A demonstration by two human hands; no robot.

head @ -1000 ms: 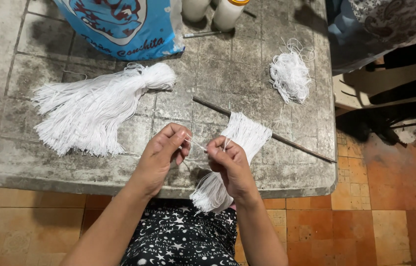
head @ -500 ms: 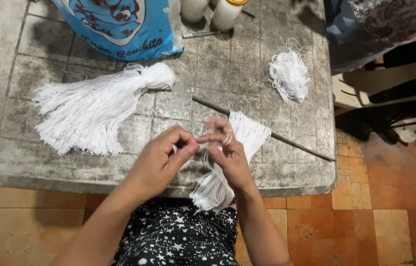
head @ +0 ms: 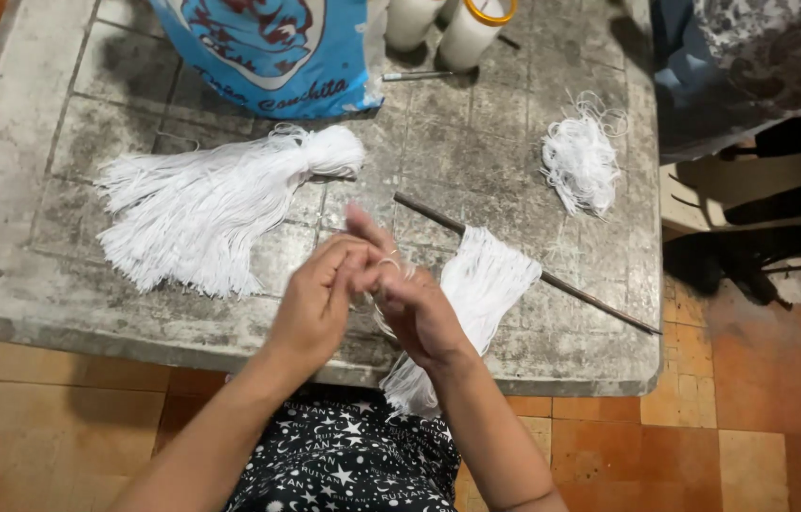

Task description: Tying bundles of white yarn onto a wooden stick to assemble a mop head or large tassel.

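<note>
At the far left of the stone table (head: pixel 2 284) lies a big white yarn tassel bundle (head: pixel 201 209), fanned out with its bound head pointing right; behind it stands a blue plastic bag (head: pixel 268 47). Just in front of the table edge, the left hand (head: pixel 310 308) meets the right hand (head: pixel 415 308), fingertips pressed together and pinching a single white strand (head: pixel 389 258) that loops between them. To the right of the hands, a fringe of white strands (head: pixel 486 284) hangs from a thin dark stick (head: pixel 590 294) that lies slantwise on the table, its loose ends spilling over the edge toward the lap. Farther right sits a small tangled heap of white thread (head: pixel 579 161), and at the top two white spools (head: pixel 448 24) beside a pen-like tool (head: pixel 415 76). The strand looks light, limp and liable to slip or fray, so it is best taken near its end between thumb and forefinger, kept taut.
</note>
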